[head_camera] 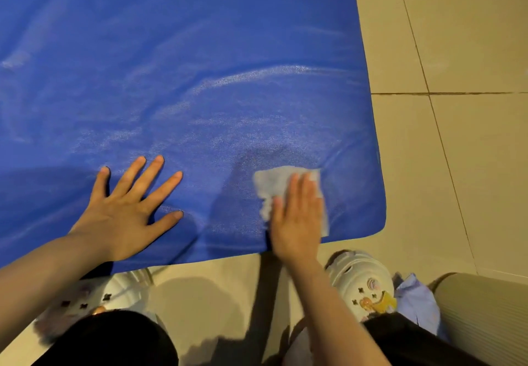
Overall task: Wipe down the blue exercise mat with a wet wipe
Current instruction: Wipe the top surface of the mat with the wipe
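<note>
A blue exercise mat [177, 79] lies flat on a floor [457, 165] of large beige tiles with dark grout lines, its rounded near corner pointing toward the lower right of the head view. The mat's surface is finely pebbled foam, streaked with pale, glossy arcs that catch the light, and shallow creases run across it near the near edge. A person crouches at that near edge. The left hand [125, 211] rests palm down on the mat, fingers straight and spread wide apart. Right of it, near the mat's rounded corner, the right hand [297, 217] presses flat on a white wet wipe [271, 185], fingers straight and held together; the wipe is crumpled and ragged at its left edge and sticks out past the fingertips and along both sides of the hand. Both bare forearms reach in from the bottom of the picture. Just off the mat's near edge, on the tiles, sit the person's cream perforated clogs: the right clog [360, 282] carries small decorative charms, the left clog [114, 294] is partly hidden behind the left forearm. Dark clothing covers the knees at the bottom of the frame. Beside the right clog lies a crumpled pale blue packet [417, 300], and next to that, a ribbed, rolled grey mat [480, 314] in the lower right corner.
</note>
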